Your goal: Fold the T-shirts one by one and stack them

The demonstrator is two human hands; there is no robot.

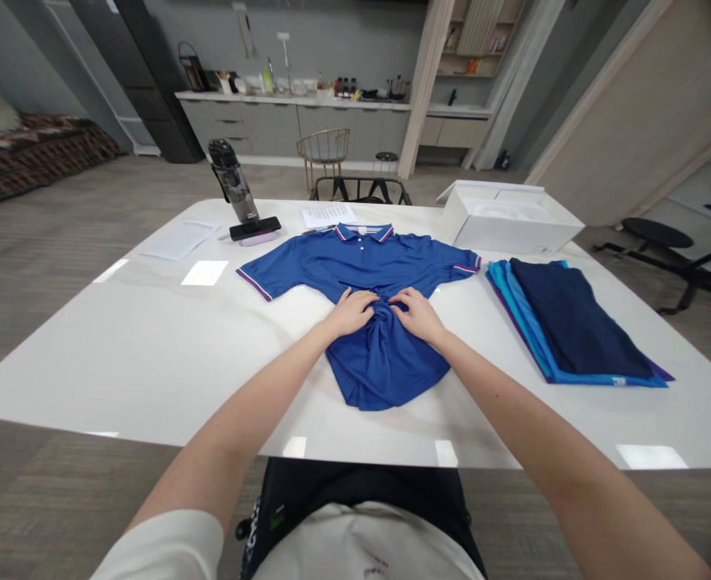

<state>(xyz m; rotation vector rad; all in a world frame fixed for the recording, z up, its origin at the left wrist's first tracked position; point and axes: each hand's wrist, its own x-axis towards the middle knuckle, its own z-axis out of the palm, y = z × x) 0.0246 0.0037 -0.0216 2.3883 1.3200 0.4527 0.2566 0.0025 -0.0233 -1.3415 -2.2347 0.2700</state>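
Observation:
A blue polo shirt [385, 362] lies spread on the white table, its striped collar at the far side and both sleeves out to the sides. Its middle is bunched into a small twist of folds. My left hand [353, 311] presses on the left of that bunch, with curled fingers gathering the fabric. From the right, my right hand [416, 314] does the same, its thumb and fingers closed on the cloth. The two hands are a short gap apart, and the lower part of the shirt fans out toward me.
A stack of folded clothes [584, 322] lies on the table [150, 346] at right, with an open white box [509, 221] behind it. At the back left stand a dark bottle [234, 184], a black object [255, 229] at its base, and papers [179, 239]. A chair [361, 192] stands beyond the far edge.

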